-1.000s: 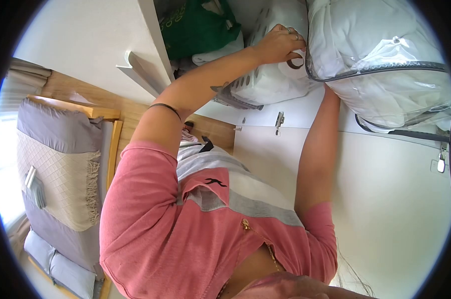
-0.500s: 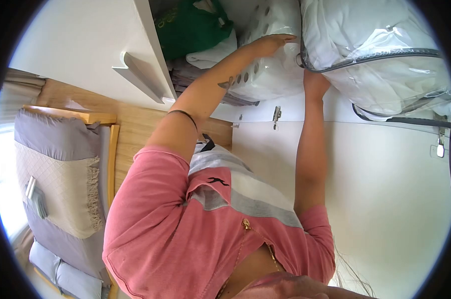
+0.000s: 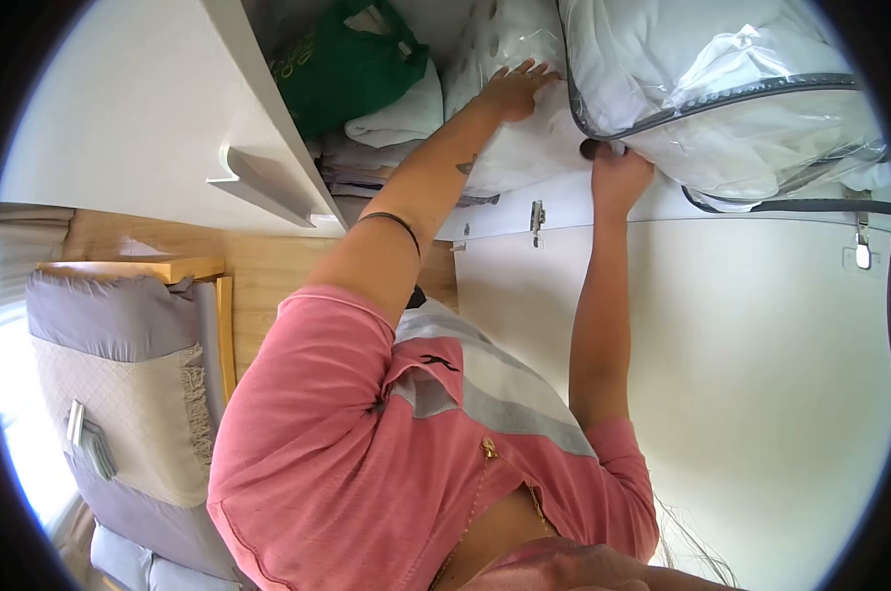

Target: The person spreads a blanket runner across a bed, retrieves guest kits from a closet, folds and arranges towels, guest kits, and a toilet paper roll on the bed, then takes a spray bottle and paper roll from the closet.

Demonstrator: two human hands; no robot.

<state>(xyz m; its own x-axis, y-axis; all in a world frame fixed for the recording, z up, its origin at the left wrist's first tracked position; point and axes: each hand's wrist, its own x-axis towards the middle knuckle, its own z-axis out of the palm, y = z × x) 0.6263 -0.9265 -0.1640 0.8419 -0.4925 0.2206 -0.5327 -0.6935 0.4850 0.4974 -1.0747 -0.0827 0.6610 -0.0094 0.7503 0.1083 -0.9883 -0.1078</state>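
My left hand (image 3: 519, 91) reaches into the cupboard with fingers spread, resting on a white bundle in clear plastic with round holes (image 3: 509, 148). To its right is a bulky clear plastic storage bag with dark grey piping (image 3: 701, 118), filled with white bedding. At that bag's lower left corner, my right hand (image 3: 623, 179) has its fingers curled. A dark round-ended thing (image 3: 590, 149) shows at its fingertips; what it belongs to is hidden.
Left of the bundle sit a green fabric bag (image 3: 352, 69) and folded cloths (image 3: 401, 113). An open white cupboard door with a handle (image 3: 268, 192) stands at left. Metal hinges (image 3: 537, 222) mark the lower white panel. Behind, a bed (image 3: 120, 394) stands on a wooden floor.
My left hand has drawn back leftward from the storage bag's edge, its fingers now spread on the bundle. My right hand has come into fuller view, lower at the bag's corner. The view has shifted slightly.
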